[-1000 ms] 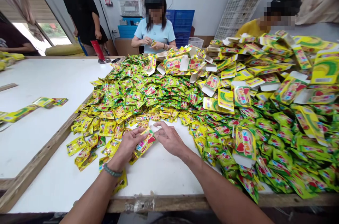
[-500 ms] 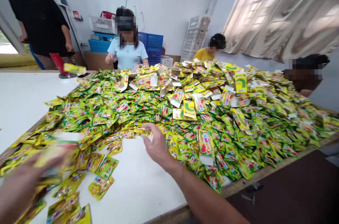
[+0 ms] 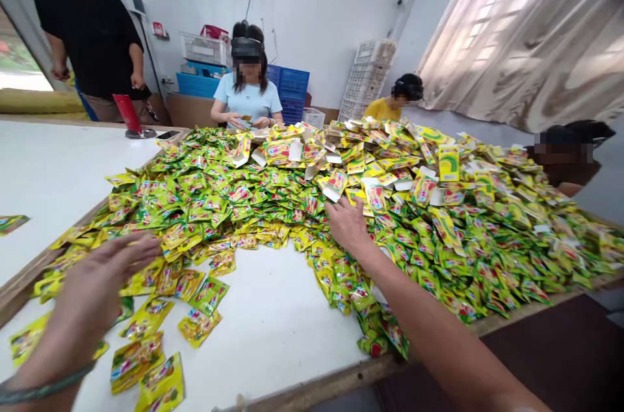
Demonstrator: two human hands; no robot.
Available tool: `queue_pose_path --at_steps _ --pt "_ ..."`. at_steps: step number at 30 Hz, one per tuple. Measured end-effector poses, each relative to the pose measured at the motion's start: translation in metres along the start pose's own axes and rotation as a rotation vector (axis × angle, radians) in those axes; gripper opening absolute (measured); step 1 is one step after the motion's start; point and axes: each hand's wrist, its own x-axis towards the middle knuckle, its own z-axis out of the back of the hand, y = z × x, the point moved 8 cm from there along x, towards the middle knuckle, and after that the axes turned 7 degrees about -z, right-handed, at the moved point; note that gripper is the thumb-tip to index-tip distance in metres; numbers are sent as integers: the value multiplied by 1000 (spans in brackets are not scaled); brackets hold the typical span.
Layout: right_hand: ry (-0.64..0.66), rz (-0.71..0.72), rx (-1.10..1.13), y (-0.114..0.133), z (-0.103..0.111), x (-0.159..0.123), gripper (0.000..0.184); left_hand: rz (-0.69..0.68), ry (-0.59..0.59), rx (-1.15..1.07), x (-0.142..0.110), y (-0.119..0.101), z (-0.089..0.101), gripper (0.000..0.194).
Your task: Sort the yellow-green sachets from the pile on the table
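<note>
My left hand (image 3: 97, 288) hovers over the packets at the left, its fingers stretched out and holding nothing visible. Below it, several loose yellow packets (image 3: 138, 360) and a green packet (image 3: 209, 296) lie on the white tabletop (image 3: 273, 321). My right hand (image 3: 348, 225) reaches onto the middle of the heap, its fingers bent over a small yellow carton (image 3: 356, 193); the hand hides much of the carton. Next to it rest an open carton (image 3: 374, 195) and another carton with a white flap (image 3: 335, 186). Green packets (image 3: 209, 188) spread beneath and around the cartons.
A raised wooden edge (image 3: 121, 181) separates the heap from another white surface (image 3: 58, 165), where a packet (image 3: 13, 223) lies. A person in light blue (image 3: 248, 97) handles a packet across the table. Others are a standing person in black (image 3: 90, 41) and two people at the right.
The blurred carton in my left hand is gone from it, and its fingers have straightened. My right hand has moved right and farther forward, from the bare tabletop onto the cartons. The view has shifted slightly.
</note>
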Motion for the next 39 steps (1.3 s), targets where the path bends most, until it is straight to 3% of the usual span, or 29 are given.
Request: queue_pose_path --at_steps 2,6,9,11,13,18,20,22,27,30,34,39 --pt "-54 -2 146 10 15 -1 31 34 62 -59 5 13 -24 50" --pt "-120 -108 678 44 34 -16 32 28 355 -79 -13 32 -94 60" --pt "101 -214 1124 90 8 -29 24 -51 511 -154 -31 36 -127 65" --pt "298 -251 1291 120 -19 -36 20 -32 585 -186 -38 42 -137 54" --pt "334 -237 1262 134 -40 -35 20 32 564 -219 -39 50 -134 43" --pt "154 45 589 139 -68 -18 30 151 434 -260 -31 65 -118 43" --pt "123 122 456 140 -76 -14 28 175 434 -262 -30 68 -117 44" --pt "77 123 490 135 -75 -13 24 149 434 -242 -29 68 -117 44" --pt "3 -57 754 109 -56 -21 26 67 433 -29 -25 62 -111 44" --pt "60 48 652 119 -55 -29 29 87 405 22 -25 62 -108 51" --pt "117 132 457 132 -74 -24 33 116 361 13 -25 66 -106 59" --pt "62 -91 815 104 -74 -12 23 156 376 -58 -23 78 -106 66"
